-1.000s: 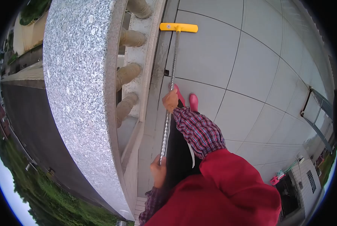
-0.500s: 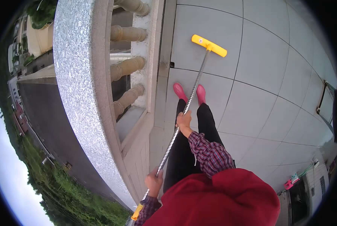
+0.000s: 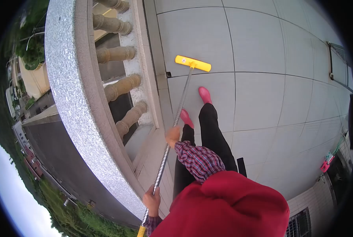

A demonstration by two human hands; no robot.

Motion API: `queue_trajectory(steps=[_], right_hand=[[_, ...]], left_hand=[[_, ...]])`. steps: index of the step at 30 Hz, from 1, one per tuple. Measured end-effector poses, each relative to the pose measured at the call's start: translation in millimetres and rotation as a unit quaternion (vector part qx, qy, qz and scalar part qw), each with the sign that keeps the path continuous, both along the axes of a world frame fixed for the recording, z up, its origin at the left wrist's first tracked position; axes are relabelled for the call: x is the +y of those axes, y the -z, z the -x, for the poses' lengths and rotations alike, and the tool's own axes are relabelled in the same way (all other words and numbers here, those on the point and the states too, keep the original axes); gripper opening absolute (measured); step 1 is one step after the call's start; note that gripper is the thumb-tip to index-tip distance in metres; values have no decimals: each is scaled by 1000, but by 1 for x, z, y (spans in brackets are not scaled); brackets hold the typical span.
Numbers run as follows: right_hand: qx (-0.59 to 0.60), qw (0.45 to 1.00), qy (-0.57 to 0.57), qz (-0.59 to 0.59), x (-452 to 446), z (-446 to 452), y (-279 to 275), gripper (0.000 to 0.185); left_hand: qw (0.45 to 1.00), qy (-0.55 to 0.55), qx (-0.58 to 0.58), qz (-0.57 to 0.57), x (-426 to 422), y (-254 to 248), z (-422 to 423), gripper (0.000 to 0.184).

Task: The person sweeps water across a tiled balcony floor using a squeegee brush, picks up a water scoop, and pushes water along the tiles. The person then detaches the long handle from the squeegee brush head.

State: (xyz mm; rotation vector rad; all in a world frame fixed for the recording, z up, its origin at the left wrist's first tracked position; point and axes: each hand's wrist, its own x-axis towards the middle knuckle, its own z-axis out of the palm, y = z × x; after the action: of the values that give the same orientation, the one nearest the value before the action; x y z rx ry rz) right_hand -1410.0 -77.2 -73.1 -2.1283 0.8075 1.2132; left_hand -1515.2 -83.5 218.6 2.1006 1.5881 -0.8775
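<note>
A long-handled floor tool has a yellow crosswise head (image 3: 193, 63) on the tiles; whether it is a mop or a brush I cannot tell, as its underside is hidden. Its silver pole (image 3: 183, 96) has a twisted pattern and runs diagonally down to a yellow end grip (image 3: 141, 231). Around the middle of the pole, my right hand (image 3: 173, 136) is closed, slightly blurred. Lower down, just above the yellow grip, my left hand (image 3: 152, 200) wraps the pole, close to the stone railing.
A speckled stone railing (image 3: 72, 98) with balusters (image 3: 123, 87) runs along the left, a road and greenery beyond it. Grey floor tiles (image 3: 259, 98) spread to the right. My pink boots (image 3: 204, 94) stand near the yellow head. A pink object (image 3: 325, 164) is by the far-right wall.
The yellow head is now nearer my feet, and both hands still hold the pole. My feet have shifted into a stride, the right boot ahead. The view has turned.
</note>
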Motion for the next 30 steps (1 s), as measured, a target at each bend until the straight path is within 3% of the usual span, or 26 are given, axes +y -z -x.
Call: queue_trajectory(steps=[2, 4, 6, 8, 11, 12, 14, 15, 16, 17, 18, 19, 22, 24, 26, 29, 30], right_hand=[[-6, 999, -22, -49, 18, 41, -20, 28], [126, 976, 134, -116, 32, 47, -44, 28], [165, 944, 181, -222, 35, 55, -56, 28], [180, 907, 296, -242, 46, 69, -42, 25], [149, 898, 335, -241, 40, 42, -56, 17], [117, 905, 341, -227, 48, 53, -12, 11], [86, 836, 356, -408, 15, 35, -11, 11], [90, 819, 379, -421, -1, 20, -16, 12], [58, 781, 463, -415, -14, 11, -15, 13], [2, 806, 467, -364, -31, -3, -24, 12], [-8, 774, 516, -366, -48, -10, -17, 15], [-8, 770, 524, -364, -69, -9, -10, 15], [-263, 772, 445, -369, -125, -5, 10, 26], [-137, 784, 588, -148, -153, -40, -27, 32], [-179, 721, 646, -173, -185, -40, -6, 39], [-164, 705, 670, -165, -227, -30, 29, 37], [-233, 790, 541, -170, -242, -24, 55, 33]], left_hand=[[1000, 1, 4, -14, 5, -21, 39, 27], [998, 30, -17, -48, 13, -32, 67, 28], [993, 88, -37, -68, 21, -48, 70, 26], [983, 154, -69, -78, 27, -64, 61, 25], [949, 278, -50, -142, 41, -62, 51, 22], [933, 327, -61, -139, 48, -60, 48, 22], [910, 384, -77, -135, 55, -60, 40, 22], [906, 398, -90, -110, 56, -59, 32, 21], [894, 422, -128, -86, 60, -51, 29, 22], [880, 449, -147, -53, 63, -42, 26, 25], [864, 475, -166, -17, 64, -33, 21, 28], [853, 485, -192, 22, 63, -23, 17, 30], [841, 502, -183, 80, 52, -28, 3, 31], [837, 521, -145, 83, 52, -34, -1, 28], [842, 523, -114, 67, 40, -37, -14, 26], [828, 546, -121, 41, 14, -25, -39, 24], [820, 548, -160, 48, 4, -20, -53, 24]])
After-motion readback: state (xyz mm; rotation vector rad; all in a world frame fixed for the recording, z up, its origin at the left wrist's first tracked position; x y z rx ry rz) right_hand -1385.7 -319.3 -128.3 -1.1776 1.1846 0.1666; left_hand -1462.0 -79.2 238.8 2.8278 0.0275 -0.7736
